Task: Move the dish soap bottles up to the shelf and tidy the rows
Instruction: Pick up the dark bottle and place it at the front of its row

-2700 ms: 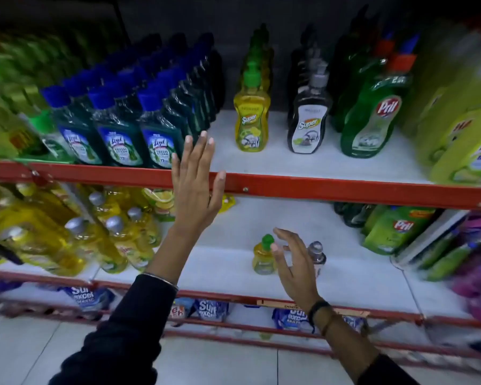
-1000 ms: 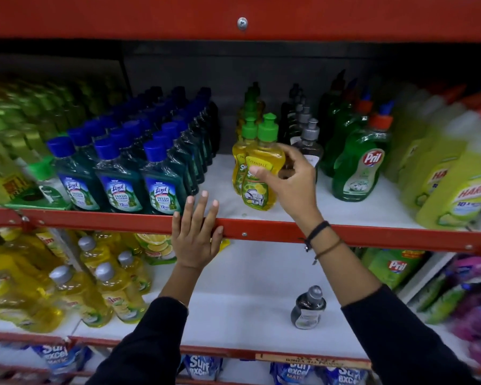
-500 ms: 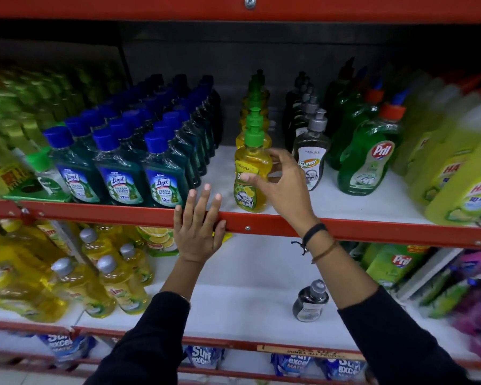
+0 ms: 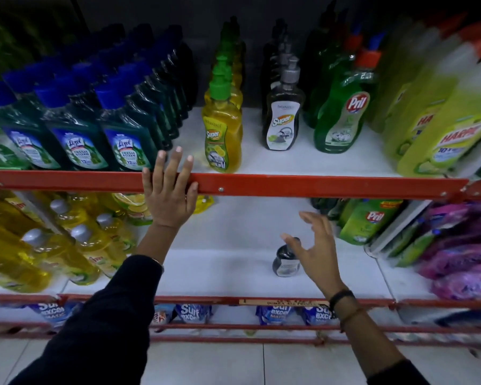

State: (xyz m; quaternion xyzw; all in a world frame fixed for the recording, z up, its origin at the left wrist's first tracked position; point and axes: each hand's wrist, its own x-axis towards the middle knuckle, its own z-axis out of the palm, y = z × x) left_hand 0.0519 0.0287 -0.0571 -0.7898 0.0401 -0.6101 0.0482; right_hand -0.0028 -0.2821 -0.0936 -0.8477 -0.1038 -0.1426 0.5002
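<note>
A yellow dish soap bottle (image 4: 222,134) with a green cap stands at the front of its row on the upper shelf (image 4: 303,162). Beside it a grey dish soap bottle (image 4: 282,118) heads a dark row. One small grey bottle (image 4: 285,261) stands alone on the lower shelf (image 4: 233,273). My right hand (image 4: 314,251) hovers open right next to it, fingers spread, partly covering its right side. My left hand (image 4: 170,190) lies flat against the red front rail (image 4: 317,186) of the upper shelf, holding nothing.
Blue-capped green bottles (image 4: 75,134) fill the upper shelf's left; green Pril bottles (image 4: 342,112) and large yellow-green bottles (image 4: 442,120) stand right. On the lower shelf, yellow bottles (image 4: 53,245) crowd the left, purple packs (image 4: 461,251) the right. Detergent pouches (image 4: 192,312) sit below.
My right hand let go of the yellow bottle, which now stands on the upper shelf, and dropped to the lower shelf beside the small grey bottle. The view tilted down.
</note>
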